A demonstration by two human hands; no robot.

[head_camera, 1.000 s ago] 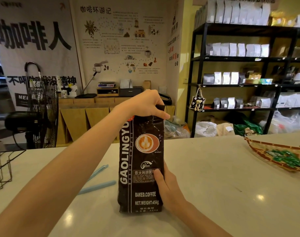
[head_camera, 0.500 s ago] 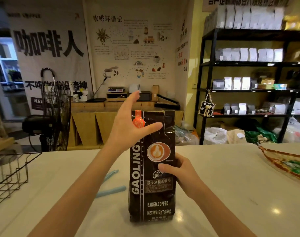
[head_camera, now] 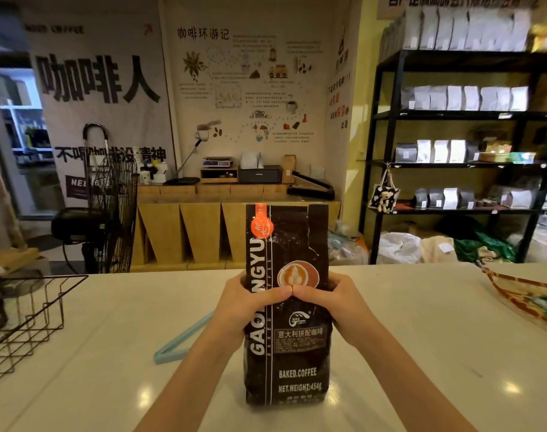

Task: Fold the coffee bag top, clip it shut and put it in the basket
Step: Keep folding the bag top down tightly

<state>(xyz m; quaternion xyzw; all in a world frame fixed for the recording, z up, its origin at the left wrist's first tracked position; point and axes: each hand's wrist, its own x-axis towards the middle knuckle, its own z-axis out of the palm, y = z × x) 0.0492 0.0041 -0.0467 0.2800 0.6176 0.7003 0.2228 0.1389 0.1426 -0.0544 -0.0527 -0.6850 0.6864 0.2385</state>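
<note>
A tall dark coffee bag [head_camera: 292, 244] with white lettering and an orange mark stands upright on the white counter [head_camera: 421, 338], its top unfolded and straight. My left hand [head_camera: 244, 310] grips the bag's left side at mid-height. My right hand [head_camera: 337, 304] grips its right side, and the two thumbs meet on the front. A light blue clip [head_camera: 185, 341] lies on the counter behind my left forearm, partly hidden. A black wire basket [head_camera: 32, 322] stands at the counter's left edge.
A woven tray [head_camera: 527, 294] with green packets sits at the right edge. Beyond the counter are a black fan [head_camera: 110, 198], a wooden bench with equipment and black shelves [head_camera: 453, 163] of bags.
My left hand came down from the bag's top to its left side. My right hand moved up the bag, so both now grip it at mid-height. The top stands up straight.
</note>
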